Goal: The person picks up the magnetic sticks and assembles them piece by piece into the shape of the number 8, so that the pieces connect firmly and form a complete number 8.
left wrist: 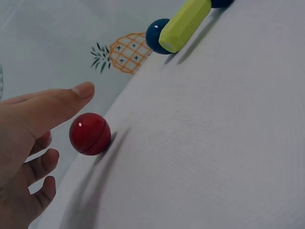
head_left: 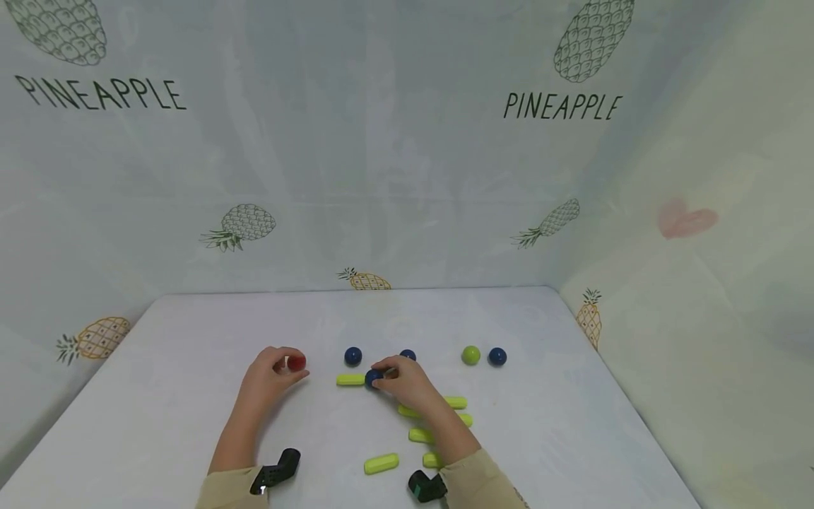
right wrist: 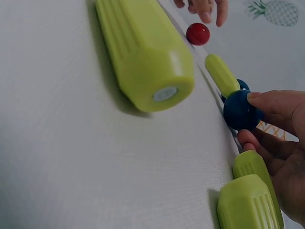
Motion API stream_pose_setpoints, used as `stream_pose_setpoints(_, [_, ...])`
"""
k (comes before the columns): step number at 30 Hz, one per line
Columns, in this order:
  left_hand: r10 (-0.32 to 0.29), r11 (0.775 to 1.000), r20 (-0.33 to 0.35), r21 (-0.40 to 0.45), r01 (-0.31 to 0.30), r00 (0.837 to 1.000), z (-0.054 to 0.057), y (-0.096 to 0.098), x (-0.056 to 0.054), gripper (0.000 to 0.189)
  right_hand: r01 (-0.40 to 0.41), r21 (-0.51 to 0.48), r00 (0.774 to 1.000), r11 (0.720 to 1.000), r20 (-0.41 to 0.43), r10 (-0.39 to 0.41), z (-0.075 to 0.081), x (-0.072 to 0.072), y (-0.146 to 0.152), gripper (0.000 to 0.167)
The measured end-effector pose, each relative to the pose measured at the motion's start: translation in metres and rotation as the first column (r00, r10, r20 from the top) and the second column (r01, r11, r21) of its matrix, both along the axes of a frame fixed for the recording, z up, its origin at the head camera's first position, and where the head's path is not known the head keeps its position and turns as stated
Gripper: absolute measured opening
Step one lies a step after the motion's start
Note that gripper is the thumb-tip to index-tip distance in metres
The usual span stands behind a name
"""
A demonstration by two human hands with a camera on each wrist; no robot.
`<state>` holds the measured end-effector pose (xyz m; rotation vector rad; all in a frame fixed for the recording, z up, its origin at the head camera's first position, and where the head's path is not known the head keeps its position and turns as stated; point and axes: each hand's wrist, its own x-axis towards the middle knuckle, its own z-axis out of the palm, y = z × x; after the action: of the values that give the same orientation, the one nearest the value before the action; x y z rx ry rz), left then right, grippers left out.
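Note:
My left hand [head_left: 267,375] is around a red ball [head_left: 296,363] on the white table. In the left wrist view, a gap shows between its straight thumb and the red ball [left wrist: 89,134], with the other fingers loosely bent. A blue ball [right wrist: 240,110] is pinched between the thumb and fingers of my right hand [head_left: 407,385]. This ball meets the right end of a yellow-green magnetic stick [head_left: 350,379] lying flat. The stick's metal end disc shows on another stick [right wrist: 147,57] close to the right wrist camera.
Behind the hands lie a blue ball [head_left: 352,356], another blue ball [head_left: 408,354] partly hidden by the right hand, a green ball [head_left: 470,355] and a further blue ball [head_left: 498,356]. Several sticks lie around the right forearm; one stick [head_left: 381,464] lies nearer the front.

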<state>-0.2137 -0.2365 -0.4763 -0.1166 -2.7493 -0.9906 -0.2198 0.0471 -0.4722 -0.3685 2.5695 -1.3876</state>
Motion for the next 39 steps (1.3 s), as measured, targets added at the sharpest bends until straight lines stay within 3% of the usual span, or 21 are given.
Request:
stream_pose_setpoints(13, [0.024, 0.996, -0.014, 0.081, -0.022, 1.000, -0.015, -0.004, -0.001, 0.041, 0.006, 0.010, 1.000, 1.000, -0.005, -0.005, -0.002, -0.001, 0.000, 0.025])
stream_pose_setpoints(24, [0.018, 0.996, 0.044, 0.085, -0.021, 0.999, -0.018, -0.003, 0.002, 0.048, -0.006, 0.007, 1.000, 1.000, -0.009, 0.006, -0.004, -0.003, 0.000, 0.025])
stream_pose_setpoints(33, [0.015, 0.997, -0.008, 0.071, -0.014, 1.000, -0.019, -0.004, 0.002, 0.042, -0.014, 0.007, 1.000, 1.000, -0.017, 0.014, -0.005, -0.003, 0.000, 0.025])
stream_pose_setpoints(39, [0.002, 0.998, 0.010, 0.065, -0.002, 1.000, -0.019, -0.005, 0.001, 0.042, -0.014, 0.013, 1.000, 1.000, -0.022, 0.014, -0.005, -0.003, 0.001, 0.025])
